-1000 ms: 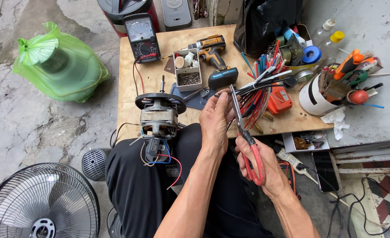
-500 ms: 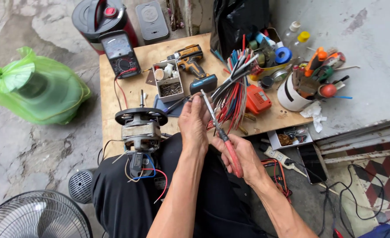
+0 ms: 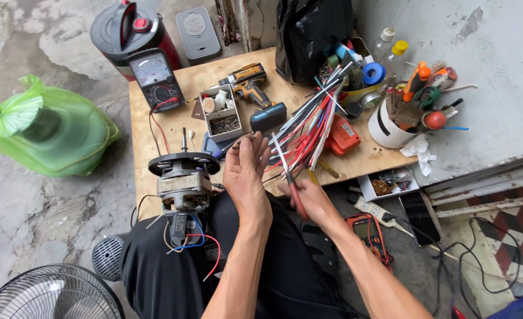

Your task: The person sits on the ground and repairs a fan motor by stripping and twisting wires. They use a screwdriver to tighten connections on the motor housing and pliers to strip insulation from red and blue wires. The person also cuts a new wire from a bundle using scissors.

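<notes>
Left hand (image 3: 245,177): bare skin, matt. Right hand (image 3: 311,201): grips scissors (image 3: 291,177) with glossy red plastic handles and dull metal blades. Above both hands, a bundle of sleeving (image 3: 311,121): smooth plastic tubes, red, white and grey. Left of the left hand, a fan motor (image 3: 183,177): matt black cast metal over bare steel laminations. Beneath, the table (image 3: 173,127): unfinished plywood, pale and rough. Far left, a bag (image 3: 49,130): thin translucent green plastic, glossy and creased.

head cam | worn on the person's head | looked steeply down and forward over lap and both forearms | close range | wooden table (image 3: 155,127) filled upper middle | single view, no overlap
</notes>
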